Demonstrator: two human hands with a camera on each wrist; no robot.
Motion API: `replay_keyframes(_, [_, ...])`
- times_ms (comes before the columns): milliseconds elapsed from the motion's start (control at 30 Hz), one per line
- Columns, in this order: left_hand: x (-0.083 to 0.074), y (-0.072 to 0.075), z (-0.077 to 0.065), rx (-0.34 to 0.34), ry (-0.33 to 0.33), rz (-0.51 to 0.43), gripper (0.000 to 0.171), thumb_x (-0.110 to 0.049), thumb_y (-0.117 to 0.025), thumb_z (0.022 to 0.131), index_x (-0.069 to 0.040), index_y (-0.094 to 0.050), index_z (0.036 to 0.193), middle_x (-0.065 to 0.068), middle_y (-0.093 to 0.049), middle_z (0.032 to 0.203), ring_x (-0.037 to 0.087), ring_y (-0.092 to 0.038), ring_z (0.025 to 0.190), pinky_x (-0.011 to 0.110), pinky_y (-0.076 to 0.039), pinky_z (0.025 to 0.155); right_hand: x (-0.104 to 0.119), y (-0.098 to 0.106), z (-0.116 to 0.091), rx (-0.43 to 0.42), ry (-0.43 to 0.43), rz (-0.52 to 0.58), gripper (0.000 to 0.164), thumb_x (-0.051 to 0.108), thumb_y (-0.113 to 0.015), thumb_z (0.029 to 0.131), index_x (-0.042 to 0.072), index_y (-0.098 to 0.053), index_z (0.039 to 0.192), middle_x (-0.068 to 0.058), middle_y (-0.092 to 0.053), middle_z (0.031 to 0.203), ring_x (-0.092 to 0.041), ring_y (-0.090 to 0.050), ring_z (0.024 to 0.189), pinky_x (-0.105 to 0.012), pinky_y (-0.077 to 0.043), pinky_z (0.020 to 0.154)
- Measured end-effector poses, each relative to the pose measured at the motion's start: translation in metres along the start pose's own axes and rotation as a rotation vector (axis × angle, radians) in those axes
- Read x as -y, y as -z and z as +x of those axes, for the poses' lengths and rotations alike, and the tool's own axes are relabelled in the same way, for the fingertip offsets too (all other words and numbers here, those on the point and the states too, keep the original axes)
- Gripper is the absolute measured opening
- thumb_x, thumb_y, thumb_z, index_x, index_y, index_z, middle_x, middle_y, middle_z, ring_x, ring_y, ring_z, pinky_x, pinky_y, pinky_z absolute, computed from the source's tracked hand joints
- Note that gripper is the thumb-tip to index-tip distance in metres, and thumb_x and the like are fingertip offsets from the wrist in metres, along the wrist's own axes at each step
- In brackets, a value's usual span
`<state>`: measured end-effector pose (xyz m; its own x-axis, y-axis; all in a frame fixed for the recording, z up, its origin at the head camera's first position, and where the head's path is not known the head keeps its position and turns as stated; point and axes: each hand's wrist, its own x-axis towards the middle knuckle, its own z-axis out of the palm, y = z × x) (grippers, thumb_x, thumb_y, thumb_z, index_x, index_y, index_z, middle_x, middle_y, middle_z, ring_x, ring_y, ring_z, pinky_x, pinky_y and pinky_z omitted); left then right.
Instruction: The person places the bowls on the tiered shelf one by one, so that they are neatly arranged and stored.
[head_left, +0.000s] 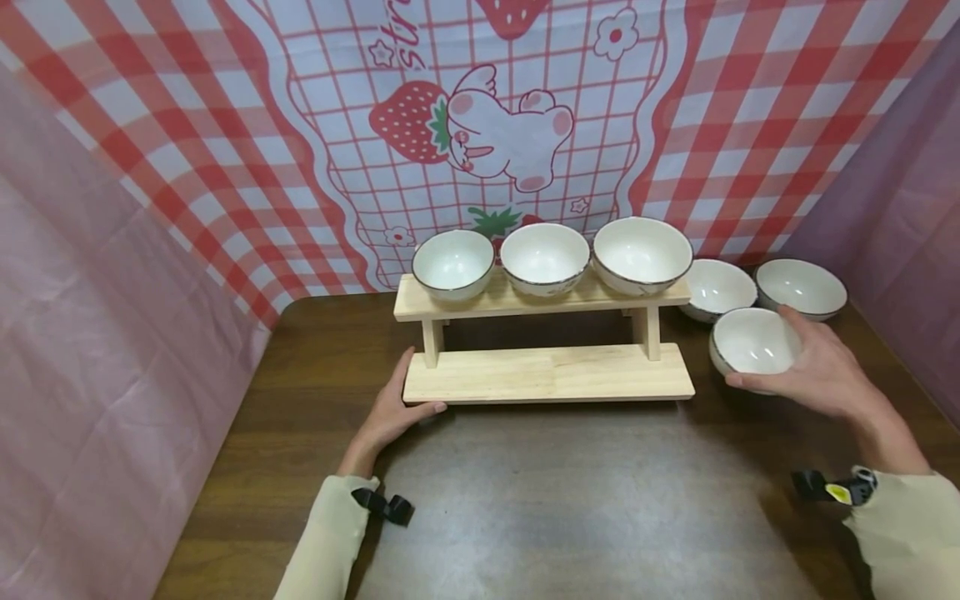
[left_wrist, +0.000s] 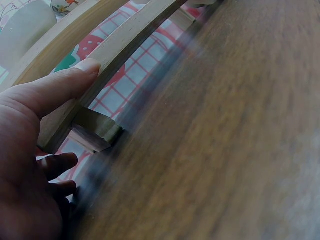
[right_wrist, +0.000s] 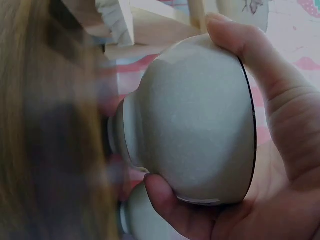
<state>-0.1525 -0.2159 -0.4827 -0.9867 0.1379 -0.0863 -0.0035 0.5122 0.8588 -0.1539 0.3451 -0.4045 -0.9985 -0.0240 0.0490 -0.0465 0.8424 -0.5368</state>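
Note:
My right hand (head_left: 832, 367) holds a white bowl (head_left: 753, 342) with a dark rim, thumb on the near side and fingers round the far side. In the right wrist view the bowl (right_wrist: 195, 120) is upright, its foot close to the tabletop; whether it touches cannot be told. My left hand (head_left: 390, 412) grips the left end of a two-tier wooden stand (head_left: 547, 375), thumb along the front edge of the lower board. Three white bowls stand in a row on the upper board: a left bowl (head_left: 453, 262), a middle bowl (head_left: 546, 258) and a right bowl (head_left: 642, 254).
Two more white bowls, one nearer the stand (head_left: 718, 287) and one farther right (head_left: 801, 287), sit on the brown wooden table (head_left: 555, 500) behind the held bowl. A red-and-white checked cloth (head_left: 502, 133) hangs behind the stand, with pink curtains (head_left: 112, 375) at both sides.

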Motion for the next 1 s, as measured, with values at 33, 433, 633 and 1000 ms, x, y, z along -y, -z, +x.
replay_keyframes(33, [0.000, 0.000, 0.000, 0.000, 0.000, -0.001, 0.111, -0.030, -0.085, 0.080, -0.016, -0.012, 0.162, 0.015, -0.028, 0.165, 0.035, -0.028, 0.152, 0.057, -0.026, 0.122, 0.002, 0.001, -0.001, -0.002, 0.003, 0.005, 0.121, 0.041, -0.090, 0.068, -0.005, -0.022, 0.156, -0.041, -0.039, 0.140, -0.054, -0.039, 0.119, -0.066, -0.036, 0.086])
replay_keyframes(433, [0.001, 0.000, 0.000, 0.001, -0.002, -0.001, 0.111, -0.030, -0.085, 0.080, -0.016, -0.012, 0.162, 0.016, -0.029, 0.165, 0.035, -0.029, 0.152, 0.057, -0.027, 0.122, 0.027, 0.003, -0.016, -0.035, 0.068, 0.019, 0.126, 0.035, -0.094, 0.061, -0.001, -0.022, 0.157, -0.040, -0.040, 0.142, -0.054, -0.036, 0.126, -0.065, -0.034, 0.089])
replay_keyframes(633, [0.002, 0.000, 0.000, 0.001, 0.002, -0.003, 0.110, -0.030, -0.084, 0.080, -0.017, -0.012, 0.162, 0.015, -0.027, 0.165, 0.035, -0.028, 0.152, 0.057, -0.026, 0.122, 0.040, 0.002, -0.024, 0.000, 0.073, 0.011, 0.129, 0.036, -0.094, 0.061, 0.001, -0.018, 0.159, -0.043, -0.034, 0.144, -0.056, -0.035, 0.126, -0.067, -0.033, 0.091])
replay_keyframes(1000, [0.001, 0.000, 0.001, 0.003, 0.012, -0.002, 0.111, -0.031, -0.085, 0.080, -0.019, -0.012, 0.163, 0.014, -0.028, 0.165, 0.035, -0.028, 0.152, 0.058, -0.026, 0.122, 0.061, -0.007, -0.029, 0.006, 0.140, 0.013, 0.130, 0.038, -0.096, 0.056, 0.001, -0.024, 0.158, -0.038, -0.038, 0.143, -0.051, -0.042, 0.120, -0.065, -0.038, 0.086])
